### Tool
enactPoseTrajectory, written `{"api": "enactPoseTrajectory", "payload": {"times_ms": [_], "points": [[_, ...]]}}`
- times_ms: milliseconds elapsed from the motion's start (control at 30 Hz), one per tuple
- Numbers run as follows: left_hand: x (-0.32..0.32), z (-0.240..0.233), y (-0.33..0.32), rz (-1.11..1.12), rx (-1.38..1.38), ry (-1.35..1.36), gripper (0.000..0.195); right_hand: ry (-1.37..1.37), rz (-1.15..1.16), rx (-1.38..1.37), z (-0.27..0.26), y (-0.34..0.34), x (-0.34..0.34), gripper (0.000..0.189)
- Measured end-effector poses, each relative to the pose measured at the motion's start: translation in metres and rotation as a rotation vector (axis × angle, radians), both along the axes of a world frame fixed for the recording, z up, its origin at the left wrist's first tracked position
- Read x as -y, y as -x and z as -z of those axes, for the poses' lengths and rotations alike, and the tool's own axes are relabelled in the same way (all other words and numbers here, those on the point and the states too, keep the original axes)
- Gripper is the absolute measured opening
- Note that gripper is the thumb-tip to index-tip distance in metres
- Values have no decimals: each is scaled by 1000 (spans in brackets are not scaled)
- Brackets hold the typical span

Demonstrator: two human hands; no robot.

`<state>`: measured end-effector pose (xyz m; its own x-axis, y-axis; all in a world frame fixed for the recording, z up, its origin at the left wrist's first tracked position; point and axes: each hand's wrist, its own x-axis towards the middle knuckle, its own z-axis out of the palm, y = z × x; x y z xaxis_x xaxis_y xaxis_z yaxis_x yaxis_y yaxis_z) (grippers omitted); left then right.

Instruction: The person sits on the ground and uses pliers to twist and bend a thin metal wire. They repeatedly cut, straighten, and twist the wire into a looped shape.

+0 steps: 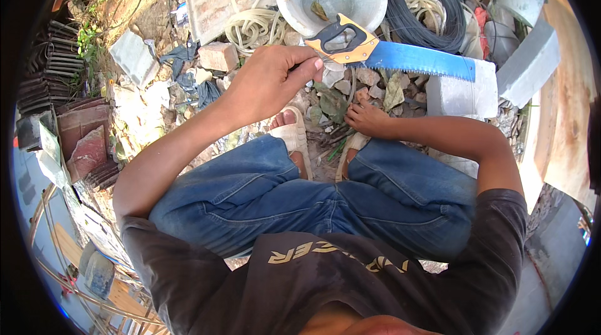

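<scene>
My left hand (281,77) is raised, its thumb pressed to the curled fingers. Thin dark strands that look like wire (334,57) show at the fingertips, in front of the saw handle. The handsaw (418,58) has a blue blade and an orange-and-black handle. It lies with its handle by the rim of a grey basin (286,2) and its blade tip over a pale block (462,95). My right hand (368,119) is low among the rubble between my feet, fingertips at small brick pieces (361,95). Whether it grips anything is hidden.
A coil of black wire (396,11) lies right of the basin, a clear hose (251,30) left of it. Another grey block (530,65) leans at the right. A brick (218,57) and stacked roof tiles (61,63) are at the left. Dry leaves (393,91) litter the stony ground.
</scene>
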<state>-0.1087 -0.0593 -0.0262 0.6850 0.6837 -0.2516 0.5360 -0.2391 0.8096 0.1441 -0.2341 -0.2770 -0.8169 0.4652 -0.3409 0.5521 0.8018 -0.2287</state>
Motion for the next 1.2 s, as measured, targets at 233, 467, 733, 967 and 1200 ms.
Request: {"api": "enactPoseTrajectory", "payload": {"times_ms": [233,467,733,967,1200], "points": [[0,-9,5,17,-71,48,30,374,26,3,-53,-11,-35,28],[-2,1,11,24,36,5,34,892,365,-197,-181,-33,-62,80],[-10,-19,19,128,-70,37,34,875,454,-565,-220,-56,-63,68],[-11,-22,17,186,-84,101,32,737,497,-517,-232,-75,-75,71],[-5,-14,18,222,-71,103,30,779,517,-470,-249,-81,-89,69]]}}
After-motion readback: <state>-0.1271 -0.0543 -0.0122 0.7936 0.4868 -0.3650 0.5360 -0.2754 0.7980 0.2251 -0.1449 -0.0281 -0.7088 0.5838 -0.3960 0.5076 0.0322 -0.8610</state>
